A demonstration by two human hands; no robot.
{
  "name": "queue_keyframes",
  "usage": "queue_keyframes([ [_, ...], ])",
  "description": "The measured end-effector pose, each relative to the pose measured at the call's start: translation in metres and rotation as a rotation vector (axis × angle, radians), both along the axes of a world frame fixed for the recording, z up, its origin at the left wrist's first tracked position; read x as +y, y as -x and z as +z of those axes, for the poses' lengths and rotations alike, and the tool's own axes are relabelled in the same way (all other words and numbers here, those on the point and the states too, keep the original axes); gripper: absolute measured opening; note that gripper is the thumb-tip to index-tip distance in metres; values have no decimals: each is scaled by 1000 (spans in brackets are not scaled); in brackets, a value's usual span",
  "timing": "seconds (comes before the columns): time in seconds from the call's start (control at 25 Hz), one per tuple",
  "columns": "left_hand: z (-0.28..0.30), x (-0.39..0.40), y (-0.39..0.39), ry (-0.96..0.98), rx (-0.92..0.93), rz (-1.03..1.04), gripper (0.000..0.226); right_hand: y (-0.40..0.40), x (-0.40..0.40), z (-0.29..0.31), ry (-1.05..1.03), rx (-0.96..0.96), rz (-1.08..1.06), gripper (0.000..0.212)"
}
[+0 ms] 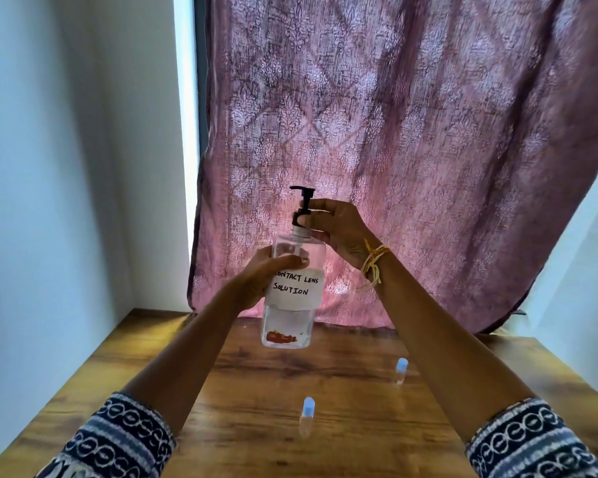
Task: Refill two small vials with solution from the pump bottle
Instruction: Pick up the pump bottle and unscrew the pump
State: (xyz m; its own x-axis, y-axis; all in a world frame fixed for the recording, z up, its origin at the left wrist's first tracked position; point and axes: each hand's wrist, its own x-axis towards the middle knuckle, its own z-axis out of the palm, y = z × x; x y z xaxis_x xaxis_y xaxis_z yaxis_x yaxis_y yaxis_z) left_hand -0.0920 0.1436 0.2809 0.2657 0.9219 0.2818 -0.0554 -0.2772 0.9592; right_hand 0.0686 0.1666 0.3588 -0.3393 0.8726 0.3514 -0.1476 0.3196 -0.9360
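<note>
So, left hand (273,267): wrapped round the clear pump bottle (290,298), held up off the wooden table (342,426)
right hand (335,225): fingers pinching the black pump head (302,205)
vials (306,417): two blue-capped ones standing on the table, well apart

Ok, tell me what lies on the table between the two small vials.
Nothing: in the head view, only bare wooden table shows between the near vial and the far vial. The pump bottle is held up above, farther back.
</note>
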Motion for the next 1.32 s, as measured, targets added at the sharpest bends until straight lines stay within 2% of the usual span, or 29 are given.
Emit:
queue_keyframes([
  [0.12,-12,0,0,2,15,-2,27,-3,-3,-9,22,-31,122,34],
  [0.2,-22,0,1,11,9,-3,16,2,-5,-18,19,-59,81,35],
  [0.28,-30,0,3,34,7,4,14,7,-4,-27,21,-75,-28,33],
  [0.44,-57,-1,10,126,-5,73,40,16,-1,-57,152,-5,-105,32],
  [0.52,-79,-6,17,162,14,111,50,22,-3,-82,225,-23,-103,23],
  [0.64,-114,-14,28,244,38,122,44,31,-2,-117,300,-111,-82,25],
  [0.8,-143,-23,34,331,57,155,29,44,-1,-155,210,-305,-156,30],
  [0.92,-167,-28,40,333,56,149,44,55,-9,-185,221,-366,-202,22],
  [1.0,-183,-32,45,353,70,163,54,57,-12,-202,251,-372,-186,25],
  [1.16,-210,-37,51,402,79,213,53,60,-15,-221,283,-387,-121,30],
  [1.32,-206,-33,57,379,49,213,57,64,-14,-224,279,-388,-118,28],
])
